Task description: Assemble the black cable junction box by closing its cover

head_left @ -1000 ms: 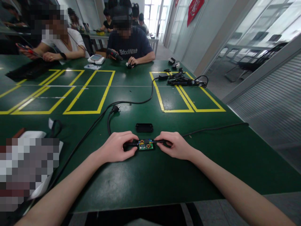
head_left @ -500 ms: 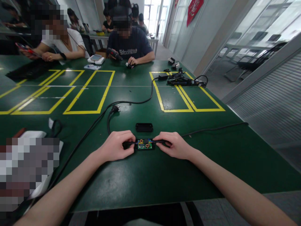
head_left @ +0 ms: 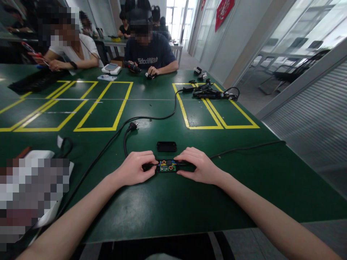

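Note:
A small open black case [head_left: 167, 170] lies on the green table with a green circuit board [head_left: 164, 168] inside. Two copper coils and blue and yellow wires show on the board. My left hand [head_left: 138, 167] pinches the left end of the case, thumb at the near side and fingers at the far side, around the cable there. At the right end, my right hand [head_left: 199, 166] grips the case in the same way, arched over the other black cable [head_left: 185, 164]. Just beyond the case lies its separate black cover [head_left: 166, 146], hollow side up.
A black power plug [head_left: 132, 126] on a cable lies beyond my left hand. A long black cord [head_left: 108, 140] crosses the table to a heap of black cables [head_left: 207, 90]. Two people sit across the table, one holding a power screwdriver [head_left: 132, 66].
My right hand has shifted slightly left, its fingers going from the right cable to the case end. My left fingers have edged right onto the case. The cover stays put.

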A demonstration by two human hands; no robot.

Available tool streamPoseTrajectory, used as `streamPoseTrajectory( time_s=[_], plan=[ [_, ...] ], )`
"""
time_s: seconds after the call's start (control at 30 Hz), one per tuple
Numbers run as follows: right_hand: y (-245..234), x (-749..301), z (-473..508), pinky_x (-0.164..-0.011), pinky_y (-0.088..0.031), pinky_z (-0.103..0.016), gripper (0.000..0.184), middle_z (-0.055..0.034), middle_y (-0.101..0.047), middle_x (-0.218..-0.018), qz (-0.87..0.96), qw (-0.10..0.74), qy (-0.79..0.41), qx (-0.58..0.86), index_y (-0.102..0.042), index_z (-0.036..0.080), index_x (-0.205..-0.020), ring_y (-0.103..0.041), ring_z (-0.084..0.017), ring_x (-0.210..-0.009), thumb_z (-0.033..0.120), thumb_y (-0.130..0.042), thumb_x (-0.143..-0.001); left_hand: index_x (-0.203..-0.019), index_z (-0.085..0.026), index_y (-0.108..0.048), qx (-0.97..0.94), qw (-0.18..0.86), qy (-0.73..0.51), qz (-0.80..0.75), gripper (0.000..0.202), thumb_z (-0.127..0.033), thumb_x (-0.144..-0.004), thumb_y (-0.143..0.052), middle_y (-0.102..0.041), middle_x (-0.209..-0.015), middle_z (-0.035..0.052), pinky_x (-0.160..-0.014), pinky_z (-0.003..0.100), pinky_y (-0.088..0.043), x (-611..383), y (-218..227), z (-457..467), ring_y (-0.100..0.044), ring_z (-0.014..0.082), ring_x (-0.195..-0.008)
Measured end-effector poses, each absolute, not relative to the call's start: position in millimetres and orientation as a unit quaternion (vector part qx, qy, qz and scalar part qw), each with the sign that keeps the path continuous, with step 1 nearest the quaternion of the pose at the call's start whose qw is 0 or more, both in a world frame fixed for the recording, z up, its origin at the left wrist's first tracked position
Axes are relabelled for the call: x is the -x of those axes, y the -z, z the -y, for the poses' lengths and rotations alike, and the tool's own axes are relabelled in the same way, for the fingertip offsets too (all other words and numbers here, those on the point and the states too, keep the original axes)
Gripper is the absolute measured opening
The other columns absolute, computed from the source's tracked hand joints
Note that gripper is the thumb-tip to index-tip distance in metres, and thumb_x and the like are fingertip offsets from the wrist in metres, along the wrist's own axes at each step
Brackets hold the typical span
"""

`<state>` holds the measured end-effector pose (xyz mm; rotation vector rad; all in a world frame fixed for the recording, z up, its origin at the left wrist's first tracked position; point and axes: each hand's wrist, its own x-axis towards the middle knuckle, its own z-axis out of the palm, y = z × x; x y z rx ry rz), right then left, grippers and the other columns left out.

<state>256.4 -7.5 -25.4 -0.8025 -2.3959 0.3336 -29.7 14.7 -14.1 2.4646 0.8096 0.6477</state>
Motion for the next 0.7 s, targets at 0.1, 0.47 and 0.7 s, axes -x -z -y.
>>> streamPoseTrajectory(
  time_s=[0.1,0.47,0.7],
  plan=[
    [27.3,-256.0,6.9,-0.075,-0.049,-0.036,0.013,-0.0082,-0.074,-0.095,0.9,0.298,-0.126,0.291,-0.068,0.019,-0.101,-0.066,-0.022,-0.086,0.029,-0.072,-0.094,-0.083,-0.018,-0.067,-0.906,0.215,-0.231,-0.283,0.018,-0.019,-0.093,-0.053,-0.065,-0.081,0.0035,-0.066,0.024,-0.045,28.9,13.0,-14.8,-0.061,0.0144,-0.072],
    [21.9,-259.5,3.9,-0.079,-0.049,-0.038,0.015,-0.0087,-0.071,-0.1,0.895,0.293,-0.144,0.305,-0.074,0.021,-0.098,-0.064,-0.021,-0.089,0.029,-0.062,-0.1,-0.082,-0.018,-0.069,-0.927,0.162,-0.197,-0.274,0.023,-0.024,-0.097,-0.052,-0.066,-0.083,0.0031,-0.066,0.025,-0.045,27.5,8.2,-16.2,-0.063,0.0146,-0.072],
    [34.2,-251.8,-3.4,-0.1,-0.044,-0.055,0.041,-0.0137,-0.065,-0.138,0.843,0.28,-0.07,0.454,-0.065,0.029,-0.14,-0.056,-0.033,-0.124,0.031,-0.061,-0.099,-0.135,-0.02,-0.065,-0.854,0.103,-0.295,-0.415,0.041,-0.031,-0.096,-0.061,-0.073,-0.104,0.008,-0.089,0.041,-0.054,23.1,20.2,-21.6,-0.066,0.0256,-0.098]
  ],
)
